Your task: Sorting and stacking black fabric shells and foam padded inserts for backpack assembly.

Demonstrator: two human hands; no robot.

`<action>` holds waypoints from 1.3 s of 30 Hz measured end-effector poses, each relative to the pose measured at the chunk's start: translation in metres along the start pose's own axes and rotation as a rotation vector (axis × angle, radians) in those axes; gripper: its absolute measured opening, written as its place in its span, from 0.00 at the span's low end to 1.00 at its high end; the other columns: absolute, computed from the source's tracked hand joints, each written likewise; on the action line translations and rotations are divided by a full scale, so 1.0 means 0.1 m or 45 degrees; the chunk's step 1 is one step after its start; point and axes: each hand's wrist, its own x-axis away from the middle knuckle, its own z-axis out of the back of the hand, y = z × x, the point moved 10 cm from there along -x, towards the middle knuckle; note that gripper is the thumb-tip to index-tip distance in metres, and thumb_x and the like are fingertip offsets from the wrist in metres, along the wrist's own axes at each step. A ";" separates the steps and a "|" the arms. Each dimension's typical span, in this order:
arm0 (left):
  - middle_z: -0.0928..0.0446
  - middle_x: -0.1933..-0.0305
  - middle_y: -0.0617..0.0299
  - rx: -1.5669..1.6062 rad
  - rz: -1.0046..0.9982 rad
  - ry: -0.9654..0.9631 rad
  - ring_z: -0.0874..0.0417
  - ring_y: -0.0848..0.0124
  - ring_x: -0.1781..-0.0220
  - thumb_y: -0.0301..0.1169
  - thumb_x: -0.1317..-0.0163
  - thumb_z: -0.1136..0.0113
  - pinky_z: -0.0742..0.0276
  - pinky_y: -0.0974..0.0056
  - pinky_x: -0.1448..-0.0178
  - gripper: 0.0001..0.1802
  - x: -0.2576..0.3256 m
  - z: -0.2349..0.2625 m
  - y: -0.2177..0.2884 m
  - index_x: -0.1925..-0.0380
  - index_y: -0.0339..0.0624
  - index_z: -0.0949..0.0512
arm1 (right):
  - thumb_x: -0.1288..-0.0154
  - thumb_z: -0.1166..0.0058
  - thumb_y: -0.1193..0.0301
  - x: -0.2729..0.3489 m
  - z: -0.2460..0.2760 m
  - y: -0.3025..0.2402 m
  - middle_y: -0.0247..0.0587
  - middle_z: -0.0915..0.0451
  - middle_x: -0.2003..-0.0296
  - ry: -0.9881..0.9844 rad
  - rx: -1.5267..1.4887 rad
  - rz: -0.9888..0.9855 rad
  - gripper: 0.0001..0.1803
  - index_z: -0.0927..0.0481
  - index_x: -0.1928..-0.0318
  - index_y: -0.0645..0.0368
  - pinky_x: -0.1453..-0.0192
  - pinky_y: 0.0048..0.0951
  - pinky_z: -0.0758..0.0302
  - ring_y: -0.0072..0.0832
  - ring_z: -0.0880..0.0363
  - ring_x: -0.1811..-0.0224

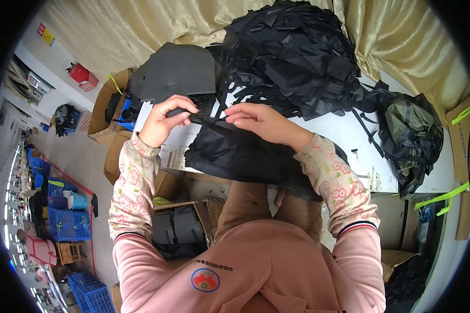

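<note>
My left hand [164, 120] is closed, with a small dark thing [176, 111] between its thumb and fingers; its exact kind does not show. Just right of it, my right hand [263, 123] hovers palm down, fingers stretched and slightly bent, over a black fabric piece [245, 156]. That fabric lies along the table's near edge and hangs down over my lap. Beyond my left hand, a stack of dark grey flat pieces [177, 73] rests on the table. Narrow black strips [222, 96] lie between the stack and a big heap of black fabric pieces [292, 57].
The white table [363, 146] carries a black and olive fabric bundle [415, 130] at its right end. Cardboard boxes stand at the left [109, 104] and under the table [193, 229]. A beige curtain [141, 23] hangs behind. Blue crates [70, 224] line the floor far left.
</note>
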 end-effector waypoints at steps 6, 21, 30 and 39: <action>0.26 0.60 0.51 0.941 0.023 -0.012 0.21 0.71 0.71 0.16 0.41 0.55 0.22 0.68 0.62 0.07 0.12 0.07 -0.38 0.67 0.35 0.28 | 0.31 0.50 0.74 0.25 0.23 0.39 0.40 0.19 0.56 0.059 0.009 -0.140 0.14 0.25 0.47 0.65 0.47 0.23 0.27 0.22 0.21 0.54; 0.25 0.59 0.53 0.815 0.014 -0.191 0.25 0.72 0.62 0.18 0.50 0.53 0.26 0.73 0.63 0.29 -0.14 -0.67 -0.08 0.43 0.38 0.35 | 0.38 0.43 0.75 -0.10 -0.39 0.08 0.36 0.21 0.64 0.086 -0.411 -0.039 0.25 0.34 0.41 0.67 0.59 0.21 0.26 0.19 0.23 0.65; 0.44 0.28 0.52 -1.796 0.241 0.091 0.50 0.54 0.24 0.45 0.51 0.30 0.53 0.42 0.27 0.41 -0.29 0.75 -0.66 0.37 0.52 0.35 | 0.32 0.49 0.73 0.07 -0.05 -0.02 0.31 0.22 0.71 0.312 -0.092 0.046 0.09 0.21 0.59 0.66 0.61 0.18 0.29 0.15 0.27 0.69; 0.25 0.42 0.54 -0.935 -0.296 0.434 0.26 0.56 0.38 0.23 0.40 0.48 0.35 0.57 0.33 0.18 -0.24 0.53 0.14 0.49 0.41 0.28 | 0.33 0.46 0.73 0.19 0.09 -0.21 0.33 0.21 0.73 0.529 -0.068 0.160 0.08 0.22 0.58 0.65 0.69 0.19 0.27 0.15 0.25 0.74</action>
